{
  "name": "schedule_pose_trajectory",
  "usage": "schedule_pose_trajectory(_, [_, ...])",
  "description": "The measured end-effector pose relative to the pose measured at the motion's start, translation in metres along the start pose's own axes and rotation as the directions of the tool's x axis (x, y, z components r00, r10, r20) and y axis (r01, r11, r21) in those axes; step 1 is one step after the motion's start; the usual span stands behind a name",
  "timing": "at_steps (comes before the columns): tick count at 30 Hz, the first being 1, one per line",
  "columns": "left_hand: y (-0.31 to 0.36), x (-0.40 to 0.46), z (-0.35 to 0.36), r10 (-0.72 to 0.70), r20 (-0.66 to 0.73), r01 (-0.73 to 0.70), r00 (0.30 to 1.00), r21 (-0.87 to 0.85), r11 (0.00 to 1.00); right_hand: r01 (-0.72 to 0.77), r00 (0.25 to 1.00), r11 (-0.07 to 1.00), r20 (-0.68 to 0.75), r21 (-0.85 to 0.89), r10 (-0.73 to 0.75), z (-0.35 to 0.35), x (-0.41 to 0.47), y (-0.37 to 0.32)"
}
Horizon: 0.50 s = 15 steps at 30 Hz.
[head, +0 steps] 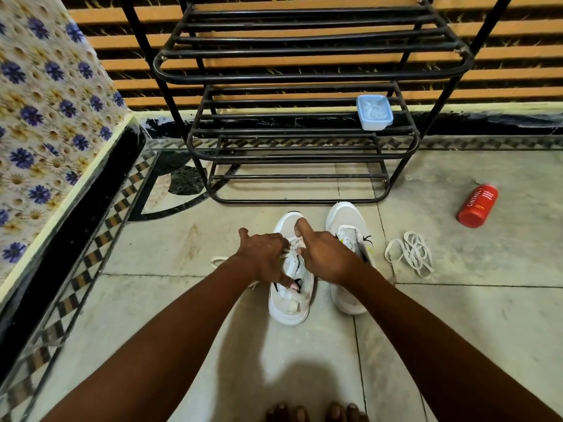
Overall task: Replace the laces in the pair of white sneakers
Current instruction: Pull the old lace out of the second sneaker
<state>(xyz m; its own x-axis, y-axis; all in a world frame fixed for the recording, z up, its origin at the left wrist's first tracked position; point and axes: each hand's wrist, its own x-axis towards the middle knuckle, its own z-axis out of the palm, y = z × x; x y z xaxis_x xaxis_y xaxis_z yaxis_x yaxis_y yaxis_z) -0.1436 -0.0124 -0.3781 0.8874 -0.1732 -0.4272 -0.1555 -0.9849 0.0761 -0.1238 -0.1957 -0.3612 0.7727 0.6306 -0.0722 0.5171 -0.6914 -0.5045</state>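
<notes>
Two hands [265,254] [327,254] (both working), two sneakers [291,303] [350,236], one loose lace [411,252]

"CINTHOL", seemingly, on red bottle [477,205]

two white sneakers [291,287] with black and yellow-green accents on pale grey floor tiles [487,330], white laces [411,252] beside them; a red bottle [476,206] with white lettering, a black metal rack [304,141] holding a pale blue box [374,112], and a blue-and-yellow flowered cloth [45,117].
</notes>
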Motion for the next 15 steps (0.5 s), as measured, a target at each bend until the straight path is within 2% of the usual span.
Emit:
schedule_pose_trajectory(3, [-0.001,0.001,0.001,-0.007,-0.002,0.007,1.0,-0.006,1.0,0.005,0.998,0.981,0.063,-0.193,0.007,-0.001,0.003,0.006])
schedule_pose_trajectory(5, [-0.001,0.0,0.0,-0.007,0.004,0.007,1.0,-0.015,1.0,0.032,0.997,0.97,0.081,-0.241,-0.013,0.0,0.002,0.01])
schedule_pose_trajectory(6, [0.0,0.0,0.0,-0.004,0.005,0.004,1.0,-0.018,1.0,0.041,0.998,0.964,0.046,-0.261,-0.03,0.0,0.001,0.01])
schedule_pose_trajectory(9, [0.0,-0.001,-0.001,-0.004,0.003,0.004,1.0,-0.018,1.0,0.04,0.977,0.931,-0.18,-0.362,-0.112,-0.001,0.0,0.008])
schedule_pose_trajectory(12, [-0.001,0.0,-0.001,0.004,0.002,-0.004,1.0,-0.006,1.0,-0.057,0.939,0.961,-0.341,-0.27,-0.041,-0.005,-0.001,0.005])
schedule_pose_trajectory(15, [-0.002,0.001,-0.001,0.006,0.005,-0.006,1.0,-0.002,1.0,-0.097,0.875,0.995,-0.48,-0.036,0.068,-0.016,-0.004,0.001])
